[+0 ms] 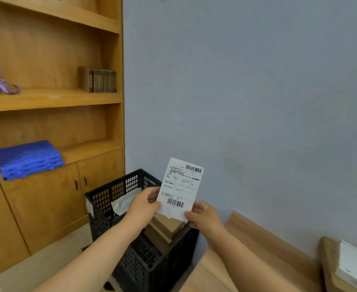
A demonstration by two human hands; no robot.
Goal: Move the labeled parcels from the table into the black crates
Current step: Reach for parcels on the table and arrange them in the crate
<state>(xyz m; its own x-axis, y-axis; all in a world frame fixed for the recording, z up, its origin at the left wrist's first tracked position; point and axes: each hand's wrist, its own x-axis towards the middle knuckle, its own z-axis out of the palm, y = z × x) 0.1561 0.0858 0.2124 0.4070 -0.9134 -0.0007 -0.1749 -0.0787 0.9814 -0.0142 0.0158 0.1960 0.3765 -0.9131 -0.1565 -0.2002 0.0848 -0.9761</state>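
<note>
**Up over the crate, a shipping label in both hands**

Both hands hold one white shipping label [180,187] upright above the black crate [131,209]. The left hand [144,205] pinches its lower left edge between thumb and curled fingers; the right hand [203,216] pinches the torn lower right corner the same way. Inside the crate lie brown cardboard parcels [166,228], stacked just below the label, and a pale wrapped packet [124,201] leans on the far wall. Another parcel [346,266], brown with a white sheet on it, sits on the wooden table [257,245] at the far right. To the left stands a wooden shelf unit [53,98] with a blue plastic tray [28,159].
</note>
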